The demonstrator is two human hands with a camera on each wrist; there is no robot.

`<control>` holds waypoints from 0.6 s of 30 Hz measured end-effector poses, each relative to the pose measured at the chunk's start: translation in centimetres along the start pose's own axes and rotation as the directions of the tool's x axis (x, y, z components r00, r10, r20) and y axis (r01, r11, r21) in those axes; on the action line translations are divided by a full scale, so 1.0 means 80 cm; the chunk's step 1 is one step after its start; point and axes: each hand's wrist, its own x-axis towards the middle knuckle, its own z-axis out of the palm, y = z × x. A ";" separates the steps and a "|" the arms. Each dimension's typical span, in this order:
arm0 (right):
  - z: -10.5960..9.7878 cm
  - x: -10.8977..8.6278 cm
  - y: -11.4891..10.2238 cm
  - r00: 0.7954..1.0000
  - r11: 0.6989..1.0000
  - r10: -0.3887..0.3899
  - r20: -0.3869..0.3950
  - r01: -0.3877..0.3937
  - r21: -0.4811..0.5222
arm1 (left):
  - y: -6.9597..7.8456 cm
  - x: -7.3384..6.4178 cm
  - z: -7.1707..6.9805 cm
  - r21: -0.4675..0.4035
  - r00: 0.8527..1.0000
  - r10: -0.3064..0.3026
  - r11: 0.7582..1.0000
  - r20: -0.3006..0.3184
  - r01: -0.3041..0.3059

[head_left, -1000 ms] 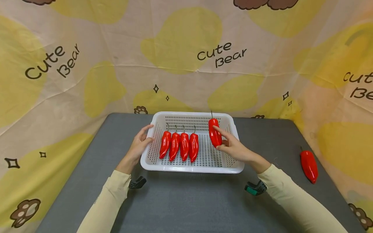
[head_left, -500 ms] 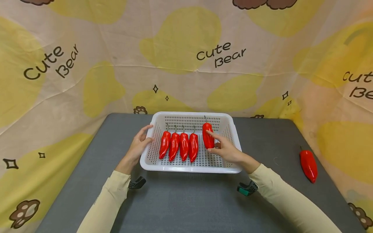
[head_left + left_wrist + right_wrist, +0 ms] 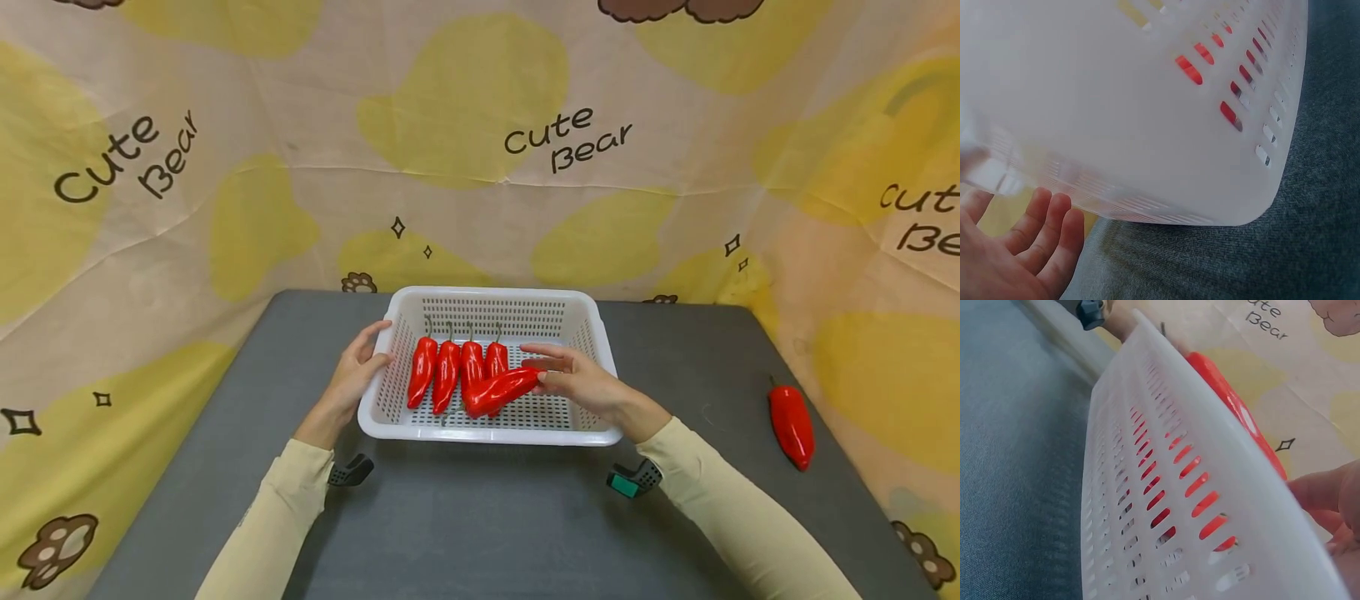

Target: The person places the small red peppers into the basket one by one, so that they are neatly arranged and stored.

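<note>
A white slotted plastic basket (image 3: pixel 491 435) stands on the table, with several red chili peppers (image 3: pixel 423 372) side by side in its left half, stems away from me. My left hand (image 3: pixel 351 375) grips the basket's left rim; in the left wrist view its fingers (image 3: pixel 1054 234) lie against the outer wall. Over the basket, my right hand (image 3: pixel 588 385) pinches another red chili pepper (image 3: pixel 501 392) by its narrow tip. That pepper lies aslant across the lower ends of the nearest ones, stem end towards me and left. The right wrist view shows it above the rim (image 3: pixel 1235 403).
One more red chili pepper (image 3: pixel 792 427) lies on the grey table (image 3: pixel 487 517) near its right edge. A printed cloth (image 3: pixel 465 100) hangs behind the table and along its sides. Each wrist wears a dark device (image 3: pixel 351 472).
The held chili pepper has moved left and turned from upright to slanting, its stem end now low on the left. My right hand has moved left. The left hand stays on the rim.
</note>
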 end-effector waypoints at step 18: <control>0.000 0.001 -0.004 0.999 0.979 0.019 -0.031 -0.013 0.202 | 0.000 -0.001 0.000 -0.012 1.000 -0.003 1.000 0.003 0.003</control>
